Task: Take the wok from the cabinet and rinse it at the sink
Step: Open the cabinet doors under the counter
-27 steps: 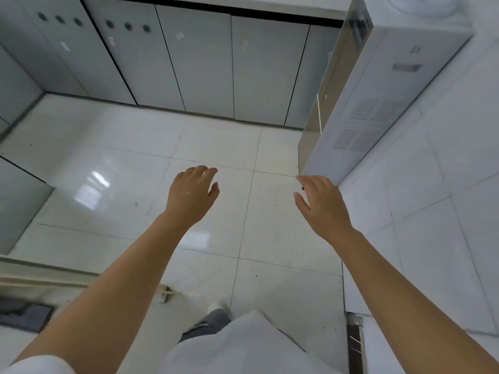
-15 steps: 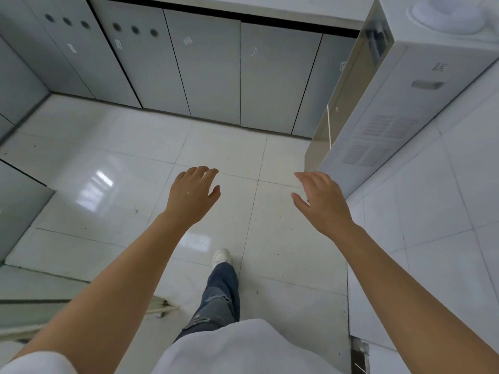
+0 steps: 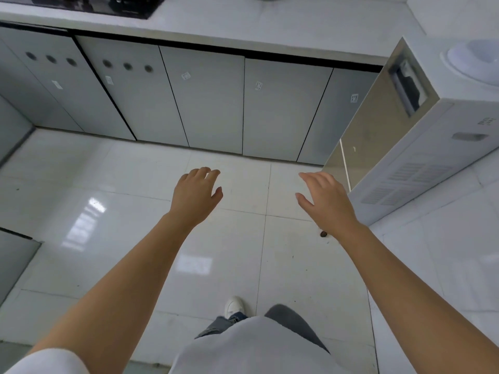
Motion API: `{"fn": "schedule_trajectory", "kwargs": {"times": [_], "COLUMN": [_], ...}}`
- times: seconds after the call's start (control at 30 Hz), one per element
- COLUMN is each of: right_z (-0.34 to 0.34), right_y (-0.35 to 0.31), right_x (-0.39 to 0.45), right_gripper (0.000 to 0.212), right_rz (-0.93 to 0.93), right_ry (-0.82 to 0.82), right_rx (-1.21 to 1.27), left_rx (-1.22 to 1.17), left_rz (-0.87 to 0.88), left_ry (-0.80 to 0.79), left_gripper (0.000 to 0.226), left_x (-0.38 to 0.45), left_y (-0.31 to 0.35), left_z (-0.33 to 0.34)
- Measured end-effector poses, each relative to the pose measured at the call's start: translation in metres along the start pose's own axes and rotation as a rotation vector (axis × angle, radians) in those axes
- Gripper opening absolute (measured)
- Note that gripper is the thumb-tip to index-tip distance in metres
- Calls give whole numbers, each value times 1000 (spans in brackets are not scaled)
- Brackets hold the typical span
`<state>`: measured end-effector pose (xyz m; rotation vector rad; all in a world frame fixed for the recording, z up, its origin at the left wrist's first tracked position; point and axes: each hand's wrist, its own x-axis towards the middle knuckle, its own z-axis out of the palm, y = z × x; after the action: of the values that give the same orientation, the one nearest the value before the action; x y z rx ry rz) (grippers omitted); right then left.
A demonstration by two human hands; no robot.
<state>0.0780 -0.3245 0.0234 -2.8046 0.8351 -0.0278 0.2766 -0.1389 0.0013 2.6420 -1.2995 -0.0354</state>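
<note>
I hold my left hand (image 3: pixel 195 197) and right hand (image 3: pixel 328 201) out empty, fingers relaxed, well short of the closed cabinet doors (image 3: pixel 213 101), wok unseen.

Cabinets (image 3: pixel 205 101) under counter (image 3: pixel 243 31); dispenser (image 3: pixel 421 147) right of cabinets.

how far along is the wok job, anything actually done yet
Nothing looks done: the cabinet doors under the counter are all closed and no wok shows. In hand: the left hand and right hand reach forward, open and empty, above the floor. Left: open a cabinet, take out the wok, rinse it; no sink is in view.
</note>
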Motion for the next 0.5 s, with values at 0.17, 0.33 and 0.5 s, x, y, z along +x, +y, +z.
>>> {"fn": "schedule_trajectory", "kwargs": {"times": [0.17,0.33,0.5], "right_z": [-3,-2,-3], "right_y": [-2,5,24], "right_x": [59,128,213], "right_gripper": [48,48,48], "right_rz": [19,18,13], "right_ry": [8,5,2], "right_rx": [6,15,48], "left_rx": [-13,-1,18], "left_rz": [-7,-30,-58], "left_ry": [-14,-32,-27], "left_gripper": [40,41,41], "left_x": [56,118,199], "left_y": [-20,-37,-48], "left_z": [-1,4,5]}}
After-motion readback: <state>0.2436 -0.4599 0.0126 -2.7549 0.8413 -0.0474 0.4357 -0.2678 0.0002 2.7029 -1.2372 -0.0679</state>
